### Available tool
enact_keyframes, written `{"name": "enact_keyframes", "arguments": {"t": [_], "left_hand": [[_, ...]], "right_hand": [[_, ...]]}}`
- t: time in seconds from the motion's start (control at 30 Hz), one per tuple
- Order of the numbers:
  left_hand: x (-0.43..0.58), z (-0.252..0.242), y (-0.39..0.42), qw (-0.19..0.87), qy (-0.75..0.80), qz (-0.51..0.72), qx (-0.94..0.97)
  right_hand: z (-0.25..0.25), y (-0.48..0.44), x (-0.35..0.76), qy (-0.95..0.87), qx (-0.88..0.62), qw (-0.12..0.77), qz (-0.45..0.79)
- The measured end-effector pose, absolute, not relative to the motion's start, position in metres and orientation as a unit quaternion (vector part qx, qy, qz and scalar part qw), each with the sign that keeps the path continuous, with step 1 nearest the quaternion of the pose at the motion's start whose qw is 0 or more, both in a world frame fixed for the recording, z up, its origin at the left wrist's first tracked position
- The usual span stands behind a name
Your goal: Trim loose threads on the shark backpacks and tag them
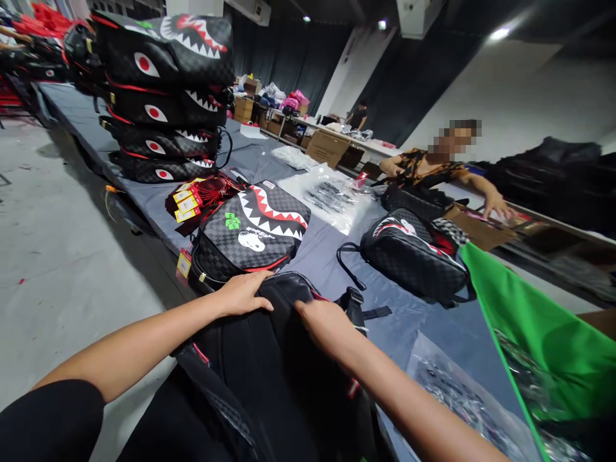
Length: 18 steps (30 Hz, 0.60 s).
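A black backpack (260, 378) stands tilted in front of me, its padded back and straps facing me. My left hand (243, 295) grips its top edge, thumb on the near side and the other fingers mostly hidden. Closed and slightly blurred, my right hand (325, 321) is at the upper back panel near the red-trimmed edge; its fingertips are hidden. Just beyond lies a checkered backpack (221, 231) with a shark-mouth print, a white cartoon figure and green patches. Red tinsel-like bundles with yellow tags (187, 200) lie beside it.
Shark-print backpacks (163, 109) are stacked at the table's left. Another backpack (414, 256) lies right, near a green bin (543, 314). Plastic bags of small parts (462, 391) rest on the grey-covered table (332, 273). Across it, a co-worker (433, 170) reaches toward a box.
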<state>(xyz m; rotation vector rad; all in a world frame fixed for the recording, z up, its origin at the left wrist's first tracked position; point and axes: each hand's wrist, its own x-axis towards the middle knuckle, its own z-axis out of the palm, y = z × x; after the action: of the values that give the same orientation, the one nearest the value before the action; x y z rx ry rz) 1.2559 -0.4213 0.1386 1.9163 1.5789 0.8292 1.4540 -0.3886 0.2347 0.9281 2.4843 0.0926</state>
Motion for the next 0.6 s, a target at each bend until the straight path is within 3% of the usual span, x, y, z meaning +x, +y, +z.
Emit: {"name": "enact_keyframes", "arguments": {"t": [0.07,0.13,0.23,0.3,0.43,0.6], "left_hand": [[1.253,0.14,-0.419,0.272,0.593,0.3,0.696],[1.25,0.141,-0.416,0.305,0.576,0.29,0.701],[1.251,0.152,-0.416,0.345,0.551,0.28,0.707],[1.261,0.175,-0.422,0.318,0.568,0.277,0.706],[1.307,0.268,-0.446,0.179,0.533,0.263,0.784],[1.37,0.432,-0.454,0.034,0.426,0.232,0.874]], "right_hand": [[0.246,-0.405,1.476,0.875,0.363,0.317,0.05],[0.255,-0.423,1.493,0.843,0.416,0.337,0.053],[0.262,-0.452,1.515,0.824,0.502,0.264,0.016],[0.263,-0.474,1.535,0.806,0.537,0.22,-0.113],[0.272,-0.524,1.58,0.662,0.582,0.173,-0.44],[0.338,-0.551,1.631,0.673,0.587,-0.033,-0.448]]}}
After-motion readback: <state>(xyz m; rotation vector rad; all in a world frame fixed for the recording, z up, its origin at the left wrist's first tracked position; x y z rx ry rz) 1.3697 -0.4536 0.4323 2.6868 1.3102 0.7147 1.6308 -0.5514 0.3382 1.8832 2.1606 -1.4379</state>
